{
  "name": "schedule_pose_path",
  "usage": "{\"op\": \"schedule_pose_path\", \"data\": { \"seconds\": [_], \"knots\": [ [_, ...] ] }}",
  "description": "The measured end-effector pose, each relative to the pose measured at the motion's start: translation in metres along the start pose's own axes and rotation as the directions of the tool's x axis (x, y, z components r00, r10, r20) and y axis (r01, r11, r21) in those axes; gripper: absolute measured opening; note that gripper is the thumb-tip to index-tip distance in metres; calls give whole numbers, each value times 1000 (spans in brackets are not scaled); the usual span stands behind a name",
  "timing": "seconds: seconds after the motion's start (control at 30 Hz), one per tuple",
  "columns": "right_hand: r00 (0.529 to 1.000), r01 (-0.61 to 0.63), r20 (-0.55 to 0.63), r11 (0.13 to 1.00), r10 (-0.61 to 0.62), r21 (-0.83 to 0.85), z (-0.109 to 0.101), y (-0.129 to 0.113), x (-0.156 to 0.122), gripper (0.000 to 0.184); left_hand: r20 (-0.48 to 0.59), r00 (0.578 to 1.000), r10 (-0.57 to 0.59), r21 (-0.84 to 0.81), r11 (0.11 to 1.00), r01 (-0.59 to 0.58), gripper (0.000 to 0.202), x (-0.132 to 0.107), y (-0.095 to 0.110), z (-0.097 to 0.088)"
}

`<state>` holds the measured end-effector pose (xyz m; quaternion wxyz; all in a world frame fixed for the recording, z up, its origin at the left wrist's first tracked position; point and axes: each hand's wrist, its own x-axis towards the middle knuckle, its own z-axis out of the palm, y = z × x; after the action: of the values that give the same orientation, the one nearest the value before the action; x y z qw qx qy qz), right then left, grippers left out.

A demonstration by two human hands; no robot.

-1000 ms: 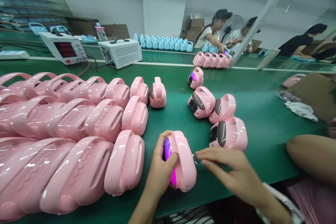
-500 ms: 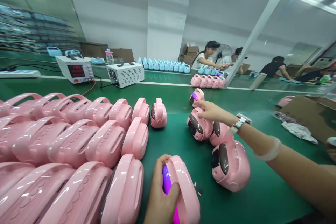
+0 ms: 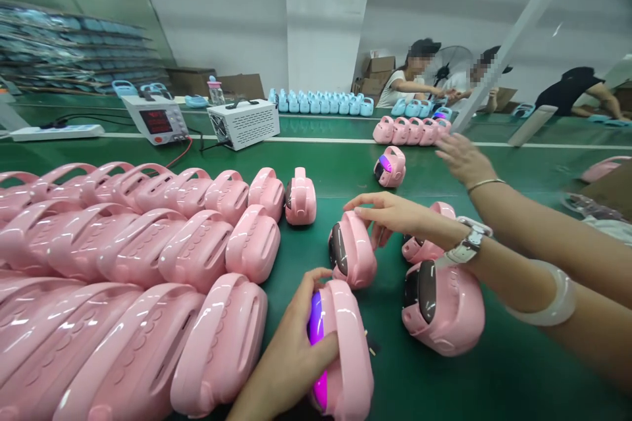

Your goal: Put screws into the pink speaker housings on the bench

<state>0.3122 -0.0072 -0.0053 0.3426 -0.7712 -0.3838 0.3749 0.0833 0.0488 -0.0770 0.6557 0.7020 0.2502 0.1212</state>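
My left hand point(image 3: 291, 355) is closed around a pink handled speaker point(image 3: 348, 348) whose screen glows purple, at the bottom centre of the green bench point(image 3: 336, 164). Reaching in from the right, my right hand point(image 3: 390, 214), with a watch and a pale bangle on its arm, lies over the top of a second pink speaker point(image 3: 355, 256) with a dark screen and grips it. Two more pink speakers point(image 3: 444, 302) point(image 3: 424, 248) sit under my right forearm.
Rows of pink speakers point(image 3: 123, 243) fill the left side. A co-worker's hand point(image 3: 459, 158) reaches toward a lit speaker point(image 3: 390, 166). A power supply point(image 3: 155, 120) and a white box point(image 3: 244, 123) stand at the back, beside blue speakers point(image 3: 320, 104). People work behind.
My right hand has drawn the dark-screened speaker nearer, toward the one in my left hand. A co-worker's hand has come in at the right. My left hand keeps its grip.
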Motion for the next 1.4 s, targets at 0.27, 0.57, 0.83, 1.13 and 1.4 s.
{"op": "schedule_pose_path", "data": {
  "seconds": [0.27,0.57,0.83,1.13,1.4],
  "knots": [
    [979,4,202,999,4,-38,-18,16,9,52,126,985,-118,-278,949,149,66,-2,4,3],
    [950,83,309,988,-39,-129,8,1,18,35,202,966,-160,-63,982,176,99,-5,4,-4],
    [919,154,388,971,-72,-185,16,-5,35,38,38,997,-71,81,994,68,96,-12,16,-4],
    [827,151,556,986,-82,-78,6,5,38,29,141,963,-229,320,931,174,110,-8,19,1],
    [821,242,549,967,-159,-81,3,13,33,42,252,932,-261,288,940,185,111,-6,9,-3]
  ]
}}
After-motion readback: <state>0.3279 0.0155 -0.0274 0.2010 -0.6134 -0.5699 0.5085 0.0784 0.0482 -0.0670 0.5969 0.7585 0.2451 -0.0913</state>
